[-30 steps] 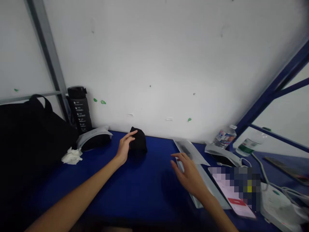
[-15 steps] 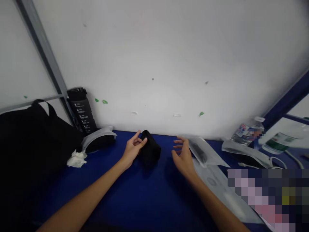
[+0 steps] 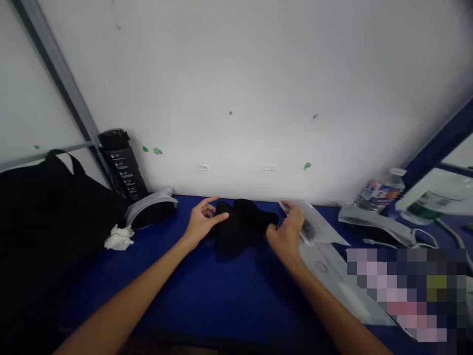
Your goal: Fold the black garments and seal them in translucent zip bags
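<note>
A soft black cloth item [image 3: 246,224] stands bunched on the blue table, a rounded fold on its left and a narrower end reaching right. Its exact kind is too dark to make out. My left hand [image 3: 200,223] has its thumb laid over the left fold, with the index finger stretched out and the other fingers curled at the edge. At the narrow right end, my right hand [image 3: 290,234] has its thumb and fingers around the cloth. Just beyond the right hand lies a frosted plastic pouch [image 3: 325,227] with something dark inside.
To the left are a black bag [image 3: 55,217], a black bottle [image 3: 123,167], a frosted pouch [image 3: 148,204] and crumpled tissue [image 3: 119,237]. A flat plastic sheet [image 3: 336,276], another pouch [image 3: 373,224], a water bottle [image 3: 379,190] and a cable occupy the right. A white wall [image 3: 221,88] rises behind.
My right hand has moved onto the cloth's right end, where it was apart before. The cloth has spread out to the right. The left hand stays at its left side.
</note>
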### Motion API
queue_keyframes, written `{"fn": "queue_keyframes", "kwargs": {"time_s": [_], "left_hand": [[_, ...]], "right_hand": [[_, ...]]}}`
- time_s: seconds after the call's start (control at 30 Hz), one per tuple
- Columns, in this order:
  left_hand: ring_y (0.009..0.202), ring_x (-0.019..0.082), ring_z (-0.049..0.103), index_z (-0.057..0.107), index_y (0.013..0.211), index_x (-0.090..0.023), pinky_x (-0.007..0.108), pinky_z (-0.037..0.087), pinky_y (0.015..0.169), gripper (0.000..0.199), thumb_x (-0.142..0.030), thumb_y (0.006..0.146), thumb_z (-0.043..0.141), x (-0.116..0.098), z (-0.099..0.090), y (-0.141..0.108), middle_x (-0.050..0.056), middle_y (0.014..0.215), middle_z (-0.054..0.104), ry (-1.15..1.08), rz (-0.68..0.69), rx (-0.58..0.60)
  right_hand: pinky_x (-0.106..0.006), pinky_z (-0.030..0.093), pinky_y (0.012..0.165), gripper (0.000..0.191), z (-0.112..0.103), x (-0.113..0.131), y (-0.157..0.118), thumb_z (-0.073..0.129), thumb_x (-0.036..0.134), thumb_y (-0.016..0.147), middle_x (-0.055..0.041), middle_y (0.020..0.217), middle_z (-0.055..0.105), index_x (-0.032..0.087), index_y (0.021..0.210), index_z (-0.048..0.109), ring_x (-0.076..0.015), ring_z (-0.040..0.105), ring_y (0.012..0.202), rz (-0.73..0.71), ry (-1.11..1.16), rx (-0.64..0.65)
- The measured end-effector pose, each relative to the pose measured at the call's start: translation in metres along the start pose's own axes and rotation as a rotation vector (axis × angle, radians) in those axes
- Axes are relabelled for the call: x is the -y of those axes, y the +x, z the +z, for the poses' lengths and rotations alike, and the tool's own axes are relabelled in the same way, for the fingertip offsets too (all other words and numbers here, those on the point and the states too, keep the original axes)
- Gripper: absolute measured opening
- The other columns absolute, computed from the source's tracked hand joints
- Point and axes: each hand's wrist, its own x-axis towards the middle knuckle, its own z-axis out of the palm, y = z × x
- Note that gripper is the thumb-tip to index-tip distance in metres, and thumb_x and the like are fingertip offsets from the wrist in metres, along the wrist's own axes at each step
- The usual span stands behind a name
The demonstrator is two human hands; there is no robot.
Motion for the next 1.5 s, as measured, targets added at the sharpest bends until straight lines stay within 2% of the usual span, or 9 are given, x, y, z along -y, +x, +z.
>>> {"fn": "queue_keyframes", "kwargs": {"time_s": [0.13, 0.3, 0.43, 0.63, 0.87, 1.03, 1.2, 1.4, 1.5], "left_hand": [[0.083, 0.018, 0.057, 0.073, 0.118, -0.022, 0.037, 0.051, 0.085, 0.039, -0.023, 0.079, 0.081, 0.002, -0.013, 0.006, 0.006, 0.109, 0.063, 0.383, 0.234, -0.277], [0.111, 0.031, 0.062, 0.066, 0.127, -0.028, 0.049, 0.048, 0.1, 0.057, -0.043, 0.076, 0.088, -0.005, 0.007, -0.011, 0.008, 0.123, 0.065, 0.562, 0.336, -0.036], [0.122, 0.036, 0.057, 0.058, 0.14, -0.03, 0.054, 0.046, 0.1, 0.066, -0.015, 0.078, 0.076, -0.01, 0.011, -0.018, 0.01, 0.133, 0.062, 0.697, 0.372, 0.017], [0.126, 0.04, 0.055, 0.065, 0.131, -0.023, 0.055, 0.041, 0.102, 0.077, 0.008, 0.063, 0.049, -0.023, -0.034, 0.005, 0.014, 0.131, 0.061, 0.874, 0.376, -0.39], [0.104, 0.028, 0.07, 0.07, 0.12, -0.023, 0.048, 0.041, 0.11, 0.043, -0.008, 0.086, 0.049, -0.021, -0.014, -0.004, 0.005, 0.1, 0.077, 0.807, 0.424, 0.156], [0.059, 0.02, 0.061, 0.071, 0.101, -0.025, 0.032, 0.041, 0.067, 0.035, -0.044, 0.107, 0.042, -0.048, -0.009, -0.017, -0.002, 0.061, 0.063, 0.806, 0.221, 0.268], [0.066, 0.021, 0.068, 0.065, 0.069, -0.02, 0.03, 0.041, 0.067, 0.062, -0.06, 0.106, 0.037, -0.052, -0.011, -0.02, 0.004, 0.068, 0.071, 0.909, 0.166, 0.552], [0.038, 0.016, 0.057, 0.066, 0.063, -0.017, 0.029, 0.049, 0.057, 0.075, -0.075, 0.101, 0.036, -0.045, -0.024, -0.016, 0.005, 0.05, 0.064, 0.652, -0.241, 1.003], [0.056, 0.02, 0.07, 0.077, 0.098, -0.018, 0.032, 0.057, 0.066, 0.055, -0.066, 0.1, 0.049, -0.043, -0.024, -0.014, 0.006, 0.073, 0.076, 0.661, -0.083, 0.754]], "right_hand": [[-0.056, 0.045, 0.104, 0.059, -0.001, 0.004, -0.003, 0.052, 0.01, 0.07, -0.0165, 0.131, 0.058, 0.019, 0.128, 0.056, -0.0362, 0.054, 0.121, -0.052, -0.086, 0.156], [-0.052, 0.039, 0.109, 0.036, 0.01, 0.015, -0.02, 0.048, 0.016, 0.09, -0.0093, 0.132, 0.068, 0.025, 0.12, 0.066, -0.0304, 0.059, 0.124, -0.18, -0.069, 0.625], [-0.054, 0.031, 0.116, 0.035, 0.013, 0.012, -0.023, 0.049, 0.018, 0.092, -0.0089, 0.132, 0.069, 0.024, 0.122, 0.066, -0.0295, 0.06, 0.125, -0.131, -0.111, 0.626], [-0.056, 0.029, 0.117, 0.032, 0.012, 0.005, -0.017, 0.053, 0.017, 0.085, -0.0091, 0.123, 0.07, 0.023, 0.112, 0.07, -0.0296, 0.061, 0.12, -0.055, -0.135, 0.536], [-0.06, 0.019, 0.12, 0.017, -0.001, 0.017, -0.009, 0.053, 0.02, 0.082, -0.004, 0.104, 0.076, 0.025, 0.073, 0.067, -0.0279, 0.064, 0.108, -0.121, -0.029, 0.458], [-0.036, 0.043, 0.083, 0.039, -0.016, 0.021, 0.005, 0.04, 0.019, 0.088, -0.0031, 0.058, 0.063, 0.023, 0.051, 0.053, -0.02, 0.061, 0.069, 0.017, 0.072, 0.483], [-0.028, 0.039, 0.067, 0.029, -0.019, 0.019, 0.014, 0.046, 0.018, 0.091, -0.0038, 0.069, 0.071, 0.021, 0.068, 0.063, -0.0186, 0.066, 0.071, 0.149, -0.115, 0.56], [-0.026, 0.043, 0.052, 0.028, -0.024, 0.018, 0.017, 0.046, 0.022, 0.092, -0.0003, 0.052, 0.065, 0.018, 0.078, 0.07, -0.0139, 0.058, 0.039, 0.277, -0.118, 0.938], [-0.026, 0.044, 0.047, 0.038, -0.027, 0.015, 0.019, 0.047, 0.024, 0.094, 0.0023, 0.052, 0.065, 0.015, 0.119, 0.074, -0.0145, 0.057, 0.037, 0.312, -0.047, 0.873]]}}
